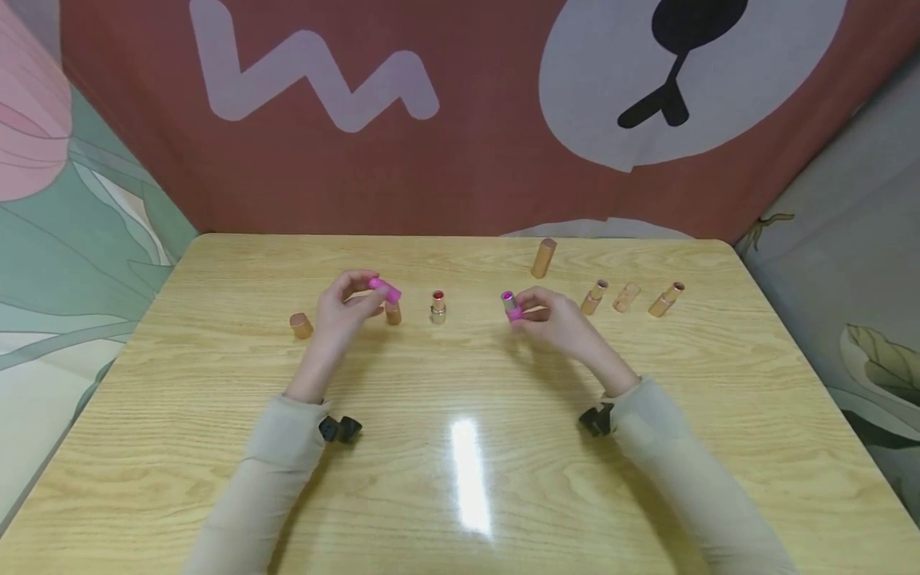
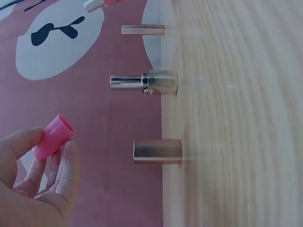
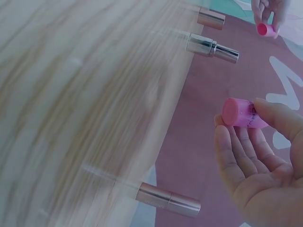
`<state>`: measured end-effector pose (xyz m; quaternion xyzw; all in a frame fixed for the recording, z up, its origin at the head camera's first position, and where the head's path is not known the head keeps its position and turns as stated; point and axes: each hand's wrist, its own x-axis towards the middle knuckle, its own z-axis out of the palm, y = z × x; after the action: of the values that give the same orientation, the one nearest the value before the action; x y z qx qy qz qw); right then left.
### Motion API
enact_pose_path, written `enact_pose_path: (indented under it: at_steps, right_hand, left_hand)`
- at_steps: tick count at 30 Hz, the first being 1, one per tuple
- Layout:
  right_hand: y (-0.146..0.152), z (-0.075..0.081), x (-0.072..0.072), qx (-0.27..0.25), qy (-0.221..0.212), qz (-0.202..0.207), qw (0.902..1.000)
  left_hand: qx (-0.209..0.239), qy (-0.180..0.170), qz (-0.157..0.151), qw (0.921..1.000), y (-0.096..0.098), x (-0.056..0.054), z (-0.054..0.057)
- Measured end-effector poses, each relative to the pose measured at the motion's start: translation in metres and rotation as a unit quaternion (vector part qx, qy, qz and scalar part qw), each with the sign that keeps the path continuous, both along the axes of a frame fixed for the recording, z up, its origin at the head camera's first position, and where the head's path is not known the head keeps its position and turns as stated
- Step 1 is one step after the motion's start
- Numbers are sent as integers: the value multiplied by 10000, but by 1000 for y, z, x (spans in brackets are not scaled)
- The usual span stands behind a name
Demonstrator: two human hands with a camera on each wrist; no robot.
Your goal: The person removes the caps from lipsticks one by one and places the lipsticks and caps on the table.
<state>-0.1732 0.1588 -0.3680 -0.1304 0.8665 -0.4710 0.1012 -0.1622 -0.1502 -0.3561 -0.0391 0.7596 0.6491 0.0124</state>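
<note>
My left hand (image 1: 343,310) pinches a pink lipstick cap (image 1: 386,290) between thumb and fingers, above the table. In the left wrist view the open end of the cap (image 2: 55,136) tilts upward. My right hand (image 1: 555,319) holds an uncapped pink lipstick (image 1: 512,308) upright by its base, with its silver inner tube pointing up. The right wrist view shows the pink base (image 3: 238,112), with dark lettering, between thumb and fingers. Between the hands stands an uncapped silver lipstick (image 1: 438,308) with a red tip. A rose-gold cap (image 1: 393,313) stands just below the pink cap.
Another rose-gold cap (image 1: 301,325) stands left of my left hand, and a taller rose-gold tube (image 1: 544,258) near the back edge. To the right stand uncapped gold lipsticks (image 1: 594,298) (image 1: 667,300), with a paler gold tube (image 1: 628,297) between them. A printed cloth (image 1: 460,176) hangs behind the wooden table (image 1: 402,479).
</note>
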Motion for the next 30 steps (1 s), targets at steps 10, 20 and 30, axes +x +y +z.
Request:
enact_pose_path:
  at_steps: [10,20,30]
  right_hand:
    - [10,1,-3,-89,-25,3,10000]
    - [16,1,-2,-137,-23,-150,9998]
    - [22,4,0,-94,-39,-255,9996]
  left_hand:
    - [-194,28,180,9996,-14,2,-1]
    - [-230,24,206,9995,-22,2,-5]
    - [-480,-62,126,9987,-26,1,-6]
